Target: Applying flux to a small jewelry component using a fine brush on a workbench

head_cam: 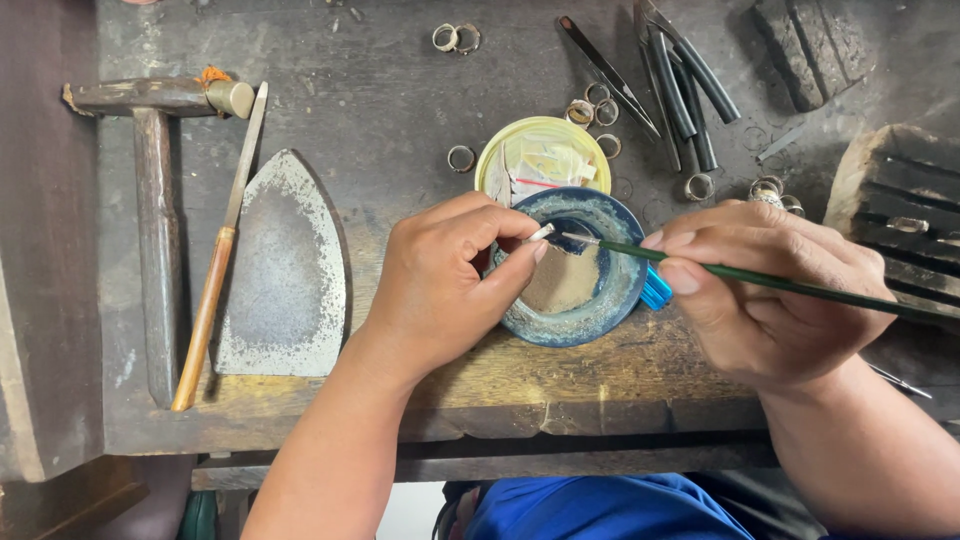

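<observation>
L hand [440, 275] pinching small ring [541, 232] over blue bowl [618, 300], frame centre; R hand [765, 290] fingers pressed on green brush [800, 287]. Risk: loose pinch, ring drops into bowl; brush overloads.

We see a dark, worn wooden workbench [400, 110] that fills almost the whole view, with many scratches and stains on its surface. Its front edge [560, 385] is paler and brown, chipped in places, and at the left a separate dark wooden block [40, 250] stands just beside the bench. The light is soft and even, without strong shadows, and below the bench edge we can only see a small pale patch of floor [415, 510].
</observation>
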